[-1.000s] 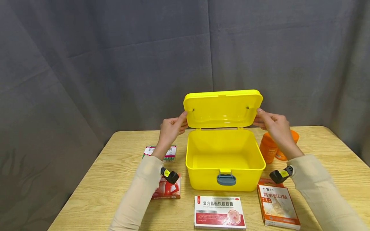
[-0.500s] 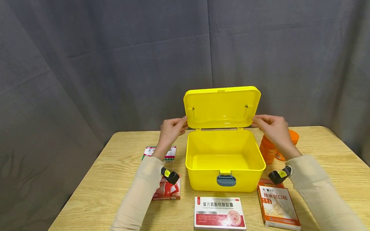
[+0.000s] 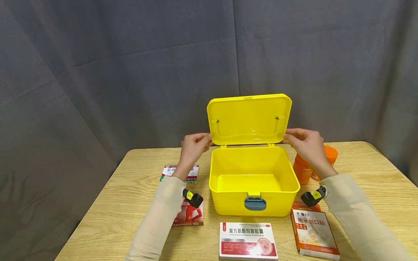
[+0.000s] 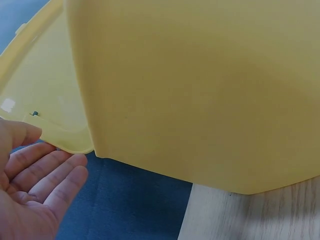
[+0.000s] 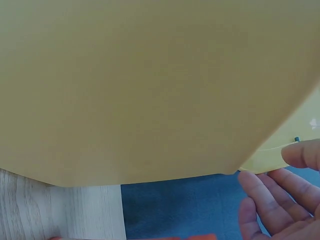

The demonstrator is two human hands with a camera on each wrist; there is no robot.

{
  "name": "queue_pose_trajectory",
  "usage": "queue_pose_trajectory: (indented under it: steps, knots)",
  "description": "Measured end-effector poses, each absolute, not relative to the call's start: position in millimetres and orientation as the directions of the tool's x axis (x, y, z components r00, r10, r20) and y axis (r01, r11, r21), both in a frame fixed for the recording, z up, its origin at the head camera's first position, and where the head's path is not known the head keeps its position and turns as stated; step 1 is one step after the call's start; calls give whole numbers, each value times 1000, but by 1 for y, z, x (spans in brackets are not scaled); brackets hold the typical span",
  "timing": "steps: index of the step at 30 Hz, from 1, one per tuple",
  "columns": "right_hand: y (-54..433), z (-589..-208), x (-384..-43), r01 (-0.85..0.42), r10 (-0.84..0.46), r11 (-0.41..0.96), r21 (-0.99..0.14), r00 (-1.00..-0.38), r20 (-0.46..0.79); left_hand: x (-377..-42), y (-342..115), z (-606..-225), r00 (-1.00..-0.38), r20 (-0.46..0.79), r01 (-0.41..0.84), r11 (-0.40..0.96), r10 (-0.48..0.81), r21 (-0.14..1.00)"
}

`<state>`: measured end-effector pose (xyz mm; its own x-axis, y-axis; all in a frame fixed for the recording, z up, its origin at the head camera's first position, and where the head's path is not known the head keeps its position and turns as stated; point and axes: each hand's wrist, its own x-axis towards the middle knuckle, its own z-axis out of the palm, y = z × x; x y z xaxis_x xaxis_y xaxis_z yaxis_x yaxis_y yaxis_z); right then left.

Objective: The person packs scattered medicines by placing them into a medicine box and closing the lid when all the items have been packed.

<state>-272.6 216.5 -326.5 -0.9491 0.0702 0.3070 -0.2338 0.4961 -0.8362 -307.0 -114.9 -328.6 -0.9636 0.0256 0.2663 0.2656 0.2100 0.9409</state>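
A yellow storage box (image 3: 235, 203) with a grey-blue latch (image 3: 255, 203) stands on the table, its hinged lid (image 3: 249, 119) tilted up behind it. Nothing lies on the part of the inner floor that shows. My left hand (image 3: 192, 148) pinches the lid's lower left corner, thumb on the inner face. At the opposite lower corner, my right hand (image 3: 308, 145) pinches the lid the same way. Both wrist views show the lid's edge between thumb and fingers, beside the box's large side wall (image 4: 200, 90). In the right wrist view the fingers (image 5: 265, 200) lie under the edge.
A white-and-red medicine box (image 3: 247, 241) lies in front. Under the left arm are a red box (image 3: 192, 214) and a green-and-white box (image 3: 192, 174). To the right lie a bandage box (image 3: 315, 232) and orange bottles (image 3: 302, 170). A grey curtain (image 3: 130, 72) hangs behind.
The lid has tipped farther back, its top edge rising in view. Both hands have slid lower along its sides, the right one also slightly inward. The boxes on the table have not moved.
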Motion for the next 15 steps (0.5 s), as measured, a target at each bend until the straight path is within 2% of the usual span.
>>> queue_pose_trajectory:
  steps: [15]
  knots:
    - [214,-337,-281,-230,107,469,-852,-944,313,-310,-115,-329,-966,257,250,209,-7,946]
